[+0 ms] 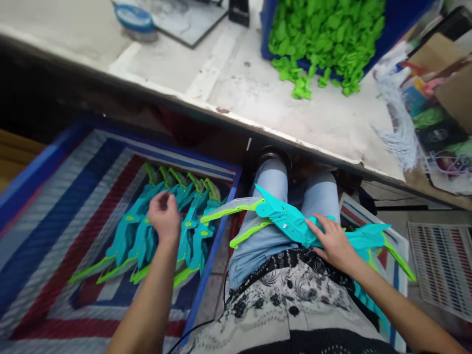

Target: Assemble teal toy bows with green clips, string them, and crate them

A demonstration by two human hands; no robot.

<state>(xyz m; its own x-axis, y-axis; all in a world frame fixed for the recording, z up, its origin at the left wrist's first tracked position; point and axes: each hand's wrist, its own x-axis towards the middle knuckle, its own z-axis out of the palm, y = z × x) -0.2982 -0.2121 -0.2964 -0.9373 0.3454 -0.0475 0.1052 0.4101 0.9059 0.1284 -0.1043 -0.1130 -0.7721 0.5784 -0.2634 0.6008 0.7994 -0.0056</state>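
Note:
Across my lap lies a teal toy bow (285, 219) with lime-green limbs and a clear film-like part along one limb. My right hand (334, 241) grips its middle, fingers over the top and thumb at the near side. My left hand (164, 214) is over the blue-framed bin at left, with its fingers curled closed. Whatever they may hold is hidden. Around and beneath that hand, several matching toy bows (125, 228) lie side by side on the bin's striped woven lining (79, 231).
A worktable (236, 98) spans the top, bearing a blue tub (266, 34) of small lime-green parts, some spilled out. White cords (400, 128) hang at its right end. A blue tape roll (134, 19) sits at left. Another striped-lined container (400, 246) with teal pieces stands right of my lap.

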